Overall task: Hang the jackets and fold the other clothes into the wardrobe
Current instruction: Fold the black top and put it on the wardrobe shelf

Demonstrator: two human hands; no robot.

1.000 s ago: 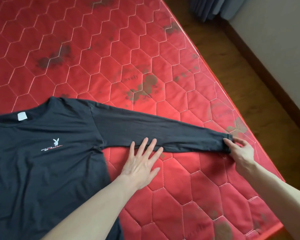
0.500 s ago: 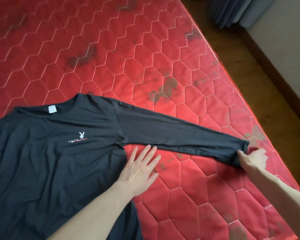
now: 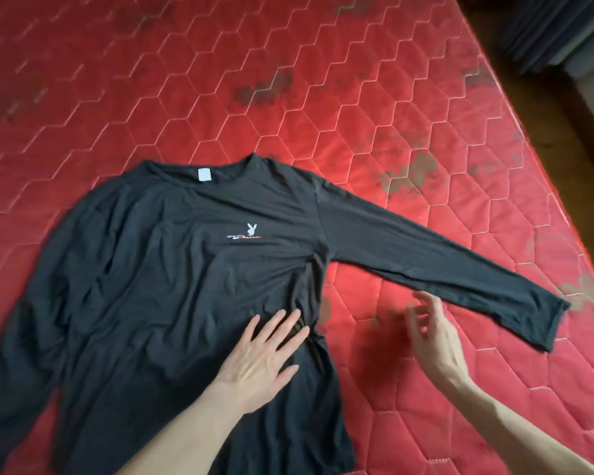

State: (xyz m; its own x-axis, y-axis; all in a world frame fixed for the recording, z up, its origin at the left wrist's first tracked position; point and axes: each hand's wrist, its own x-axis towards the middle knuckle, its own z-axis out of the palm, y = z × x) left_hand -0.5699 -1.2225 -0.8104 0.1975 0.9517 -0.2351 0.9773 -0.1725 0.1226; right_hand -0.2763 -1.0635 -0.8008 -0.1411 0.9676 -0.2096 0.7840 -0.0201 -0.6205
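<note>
A black long-sleeved shirt with a small white rabbit logo lies face up and spread flat on the red quilted mattress. Its right sleeve stretches out toward the mattress's right edge, cuff free. My left hand rests flat with fingers spread on the shirt's body near the wrinkled right side seam. My right hand hovers open and blurred over the mattress just below the sleeve, holding nothing. The shirt's left sleeve runs down toward the lower left edge of the view.
The mattress has dark stains in several places. Its right edge drops to a dark wooden floor. Grey curtains hang at the top right corner.
My right hand let go of the sleeve cuff and drew back left. My left hand slid from the mattress onto the shirt's body. The view swung left, bringing more of the shirt in.
</note>
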